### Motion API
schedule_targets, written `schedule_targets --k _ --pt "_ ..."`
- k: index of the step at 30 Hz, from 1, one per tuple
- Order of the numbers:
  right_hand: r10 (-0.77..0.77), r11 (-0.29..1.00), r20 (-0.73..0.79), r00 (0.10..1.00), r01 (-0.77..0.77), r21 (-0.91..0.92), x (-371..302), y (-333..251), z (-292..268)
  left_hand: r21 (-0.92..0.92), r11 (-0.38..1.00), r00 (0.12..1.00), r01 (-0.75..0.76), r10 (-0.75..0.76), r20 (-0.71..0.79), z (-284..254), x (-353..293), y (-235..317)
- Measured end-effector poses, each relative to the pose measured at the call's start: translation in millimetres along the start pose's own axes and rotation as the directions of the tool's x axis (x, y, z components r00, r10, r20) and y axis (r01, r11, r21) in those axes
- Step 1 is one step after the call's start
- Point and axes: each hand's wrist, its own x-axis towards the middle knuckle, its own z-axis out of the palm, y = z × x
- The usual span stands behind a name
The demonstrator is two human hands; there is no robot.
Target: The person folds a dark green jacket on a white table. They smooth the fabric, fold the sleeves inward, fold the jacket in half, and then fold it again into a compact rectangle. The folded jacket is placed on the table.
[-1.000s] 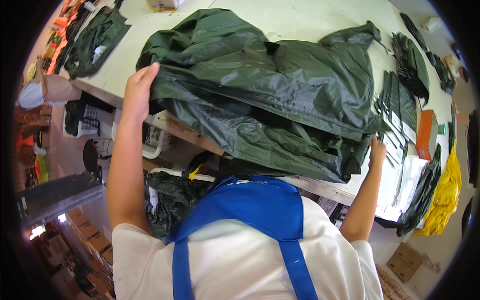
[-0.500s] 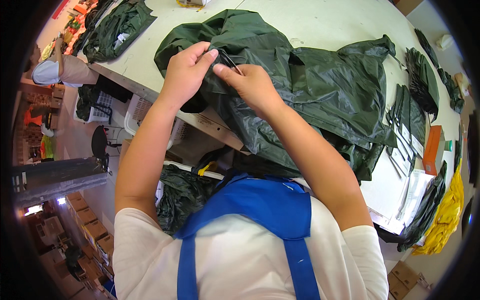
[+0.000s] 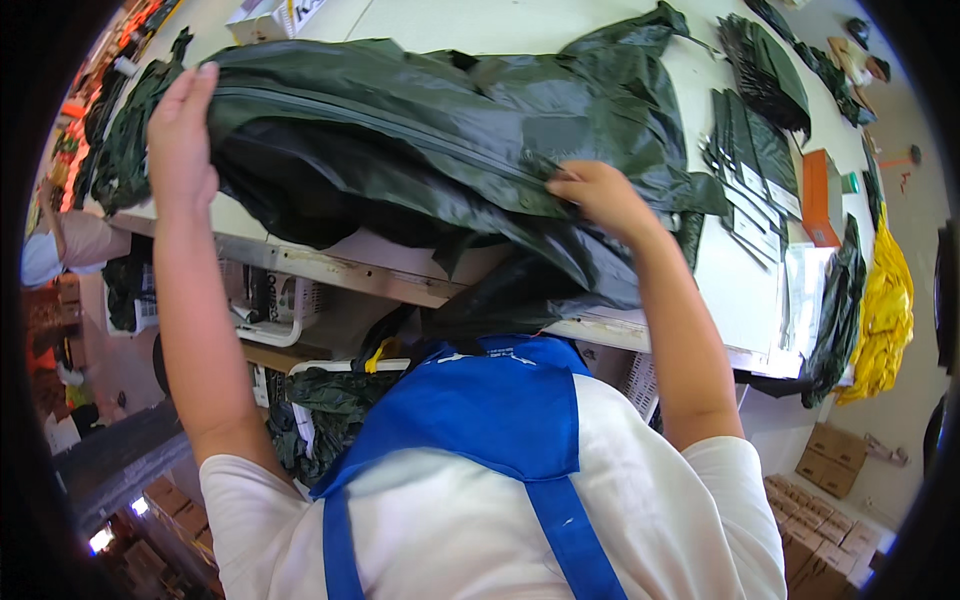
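Bright, even overhead lighting; soft shadows under the table edge. Strong fisheye curvature, black vignette at rim.

Dark green cover (image 3: 420, 130): thin synthetic cloth, slight sheen, creased. Table (image 3: 480, 25): smooth, matt, pale top. Apron (image 3: 490, 410): blue matt cloth.

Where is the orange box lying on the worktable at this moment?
In the head view the orange box lies at the right end of the white table, beside a row of folded dark green pieces, to the right of the right hand.
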Motion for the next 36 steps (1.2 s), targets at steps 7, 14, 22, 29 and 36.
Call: schedule_targets --k 7,14,22,29,36 --pt "0.49 0.871 -0.08 0.868 -0.484 0.089 -94 166 -103 0.141 0.986 0.993 0.086 -0.073 -0.095 -46 67 -30" --pt "0.367 0.859 -0.271 0.89 -0.212 0.467 -139 123 -58 0.293 0.918 0.959 0.269 -0.228 -0.168 -92 62 -94" --pt "0.271 0.845 -0.034 0.962 -0.221 0.487 -114 154 -8 0.506 0.822 0.965 0.259 -0.203 -0.163 -146 117 -122" --pt "0.208 0.976 -0.248 0.946 -0.183 0.121 -121 155 26 0.954 -0.14 0.821 -0.265 0.486 0.299 -4 30 -99" --pt "0.366 0.904 -0.578 0.729 -0.131 0.407 -143 199 57 0.08 0.772 0.289 -0.63 0.137 0.947 239 -198 -124"
